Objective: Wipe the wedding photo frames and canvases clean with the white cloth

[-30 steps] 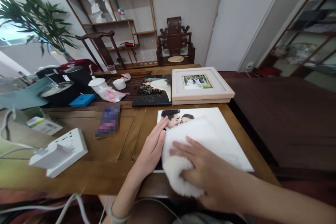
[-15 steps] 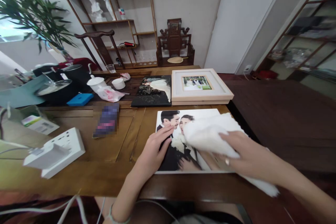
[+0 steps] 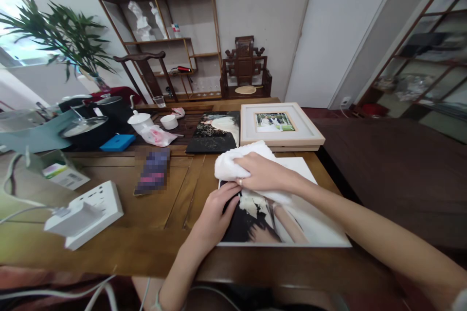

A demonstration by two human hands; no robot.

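A large photo panel [image 3: 321,223] of a couple lies flat at the front of the wooden table. My left hand [image 3: 215,211] rests with outstretched fingers on its left edge. In my right hand [image 3: 262,172] is a bunched white towel [image 3: 231,165], pressed on the panel's upper left part. The towel and hand hide the upper part of the picture. Just behind the panel are a dark photo panel [image 3: 213,141] with a white dress and a pale wooden picture frame [image 3: 317,138] holding a small photo.
On the left stand a white power strip [image 3: 105,204], an open box [image 3: 69,175] and a blue box [image 3: 117,142]. Farther back are a lidded black pot [image 3: 87,133], a white teapot [image 3: 140,120] and a white cup [image 3: 169,121]. The table's edge runs close to the panel's front.
My right hand has moved the towel left across the panel, from its right side to the upper left corner. My left hand stays on the left edge. The view has shifted slightly.
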